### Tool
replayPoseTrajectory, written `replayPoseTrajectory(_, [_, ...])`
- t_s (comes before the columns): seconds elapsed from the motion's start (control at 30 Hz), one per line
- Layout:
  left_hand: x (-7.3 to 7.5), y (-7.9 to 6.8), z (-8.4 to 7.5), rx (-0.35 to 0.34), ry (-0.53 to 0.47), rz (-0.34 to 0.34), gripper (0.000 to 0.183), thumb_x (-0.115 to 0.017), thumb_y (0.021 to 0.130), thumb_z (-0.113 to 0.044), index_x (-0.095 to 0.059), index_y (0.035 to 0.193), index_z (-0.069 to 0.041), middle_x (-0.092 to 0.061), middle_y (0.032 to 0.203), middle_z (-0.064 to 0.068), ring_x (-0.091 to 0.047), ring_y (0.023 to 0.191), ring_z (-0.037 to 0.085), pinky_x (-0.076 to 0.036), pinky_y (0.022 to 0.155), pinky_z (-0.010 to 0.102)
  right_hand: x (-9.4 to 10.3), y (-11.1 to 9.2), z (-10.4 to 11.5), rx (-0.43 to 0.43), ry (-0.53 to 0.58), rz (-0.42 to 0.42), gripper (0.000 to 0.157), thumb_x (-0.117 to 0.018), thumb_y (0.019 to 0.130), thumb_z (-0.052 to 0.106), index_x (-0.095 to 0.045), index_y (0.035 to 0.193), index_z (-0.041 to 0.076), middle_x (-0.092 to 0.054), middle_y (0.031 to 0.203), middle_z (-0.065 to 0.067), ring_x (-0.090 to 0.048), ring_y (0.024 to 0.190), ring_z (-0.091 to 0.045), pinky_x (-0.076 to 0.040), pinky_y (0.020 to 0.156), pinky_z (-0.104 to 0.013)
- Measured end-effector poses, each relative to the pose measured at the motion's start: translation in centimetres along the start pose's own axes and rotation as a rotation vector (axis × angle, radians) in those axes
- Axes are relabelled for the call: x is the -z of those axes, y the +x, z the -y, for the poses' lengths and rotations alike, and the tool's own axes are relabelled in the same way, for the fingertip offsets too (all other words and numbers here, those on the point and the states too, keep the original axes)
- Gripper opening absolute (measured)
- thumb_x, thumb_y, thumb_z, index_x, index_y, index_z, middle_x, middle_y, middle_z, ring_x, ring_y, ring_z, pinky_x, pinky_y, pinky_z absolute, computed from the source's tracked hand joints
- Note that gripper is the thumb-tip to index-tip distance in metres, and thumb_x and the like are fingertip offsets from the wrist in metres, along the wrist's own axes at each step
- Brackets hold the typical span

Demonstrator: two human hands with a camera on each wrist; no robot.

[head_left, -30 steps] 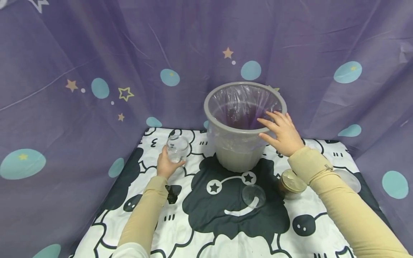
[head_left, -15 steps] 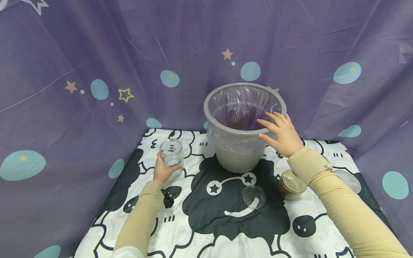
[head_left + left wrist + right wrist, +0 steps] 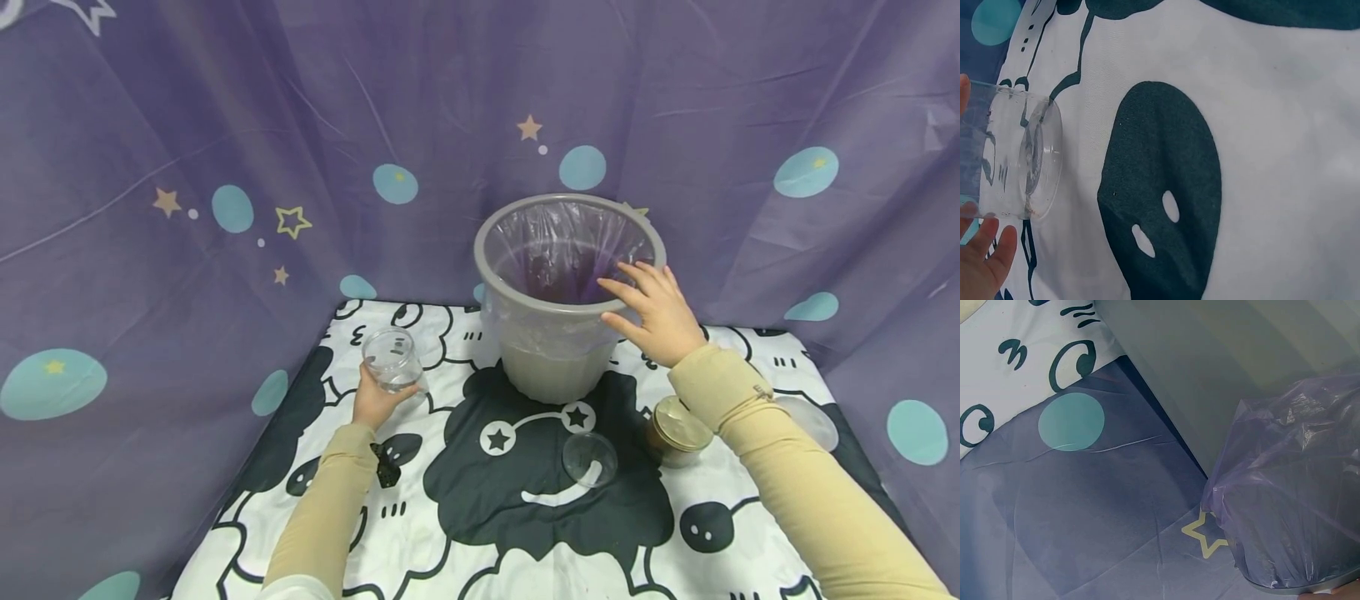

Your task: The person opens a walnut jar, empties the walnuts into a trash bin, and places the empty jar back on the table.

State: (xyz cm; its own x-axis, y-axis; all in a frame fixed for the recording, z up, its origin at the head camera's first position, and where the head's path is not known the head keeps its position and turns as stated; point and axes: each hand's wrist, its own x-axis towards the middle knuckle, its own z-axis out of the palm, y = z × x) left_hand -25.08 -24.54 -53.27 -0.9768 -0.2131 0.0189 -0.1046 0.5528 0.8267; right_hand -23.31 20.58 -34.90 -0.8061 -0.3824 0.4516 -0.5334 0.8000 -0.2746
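A clear, see-through jar (image 3: 393,360) is held in my left hand (image 3: 373,404), thumb on its near side and fingers round its left. In the left wrist view the jar (image 3: 1013,156) lies sideways across the left edge, its thick base facing right, with fingertips (image 3: 1002,247) against its wall. It looks to have nothing in it. My right hand (image 3: 662,321) is spread over the right side of a grey bin (image 3: 555,379), fingers straight and reaching past the rim. Nothing is gripped there. A thin purple liner (image 3: 1297,487) covers the bin's inside and folds over its rim.
A flat clear disc (image 3: 588,460) lies on the patterned cloth (image 3: 420,533) before the bin. Right of it stands a jar with a gold lid (image 3: 681,425). A translucent round piece (image 3: 813,423) lies partly behind my right sleeve. A purple curtain (image 3: 450,100) hangs behind.
My left hand has shifted left and slightly toward me with the clear jar, which also tilts a little differently. The right hand stays at the bin's rim.
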Motion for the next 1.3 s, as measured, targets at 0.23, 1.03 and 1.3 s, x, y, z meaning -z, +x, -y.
replayPoseTrajectory(0.23, [0.0,-0.1,-0.1,0.028,0.005,0.018,0.114,-0.084,0.070,-0.031,-0.005,0.149,-0.008,-0.029,0.148,0.027,-0.031,0.136,0.041,-0.025,0.114,0.049,-0.1,-0.1,0.0,-0.001,-0.002,0.001,0.049,-0.061,0.091,0.035,-0.053,0.135,0.014,-0.038,0.145,-0.021,-0.026,0.137,-0.044,-0.007,0.115,-0.059])
replayPoseTrajectory(1.03, [1.7,-1.2,0.1,0.010,0.070,0.054,0.114,-0.081,0.074,-0.034,-0.001,0.149,-0.007,-0.028,0.145,0.030,-0.034,0.132,0.044,-0.033,0.107,0.055,0.0,-0.2,0.1,0.018,0.014,-0.030,0.053,-0.051,0.094,0.049,-0.054,0.134,0.015,-0.040,0.144,-0.022,-0.027,0.136,-0.044,-0.007,0.115,-0.060])
replayPoseTrajectory(1.3, [2.9,-2.1,-0.9,0.028,0.091,0.042,0.108,-0.076,0.080,-0.031,0.002,0.151,-0.008,-0.024,0.146,0.031,-0.035,0.130,0.046,-0.037,0.102,0.056,0.0,-0.2,0.2,0.014,0.012,-0.016,0.048,-0.058,0.093,0.037,-0.053,0.135,0.013,-0.039,0.144,-0.021,-0.026,0.137,-0.044,-0.008,0.114,-0.061])
